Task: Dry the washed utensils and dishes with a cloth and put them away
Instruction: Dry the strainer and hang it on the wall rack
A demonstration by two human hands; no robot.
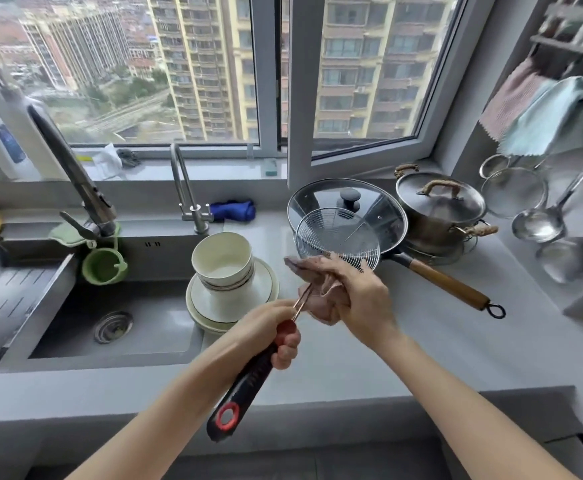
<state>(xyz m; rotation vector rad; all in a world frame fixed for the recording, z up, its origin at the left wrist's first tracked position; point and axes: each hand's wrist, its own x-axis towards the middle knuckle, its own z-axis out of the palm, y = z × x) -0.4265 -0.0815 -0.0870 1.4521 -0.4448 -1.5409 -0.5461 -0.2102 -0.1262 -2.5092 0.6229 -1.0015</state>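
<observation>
Nearest: black handle of one skimmer point(245, 386), its red-ringed hanging hole towards the camera. Left hand point(276, 334) is wrapped tight round the upper handle, which presumably steadies the tool in mid-air above the countertop point(404, 358).

Just beyond that grip the copper wire neck runs into one pinkish cloth point(321, 303). Right hand point(363, 296) clutches the cloth, bunched round the neck and touching the near rim of the mesh basket point(335, 233). Judged step: drying the neck, where water would collect.

Left of the grip: nested bowls point(222, 261), at least two, on stacked plates point(234, 306), at least two; exact counts unclear. They sit at the sink point(127, 327) edge, likely awaiting drying.

Beyond the basket: one wok under one glass lid point(318, 199), its wooden handle pointing right. Further right is one lidded pot point(439, 209).

Far right of the grip, hung on the wall:
- two ladles point(538, 223)
- two sieves point(513, 192)
- two towels point(543, 119)

This is a probable home for the skimmer.

Far left: two taps point(186, 188).
</observation>
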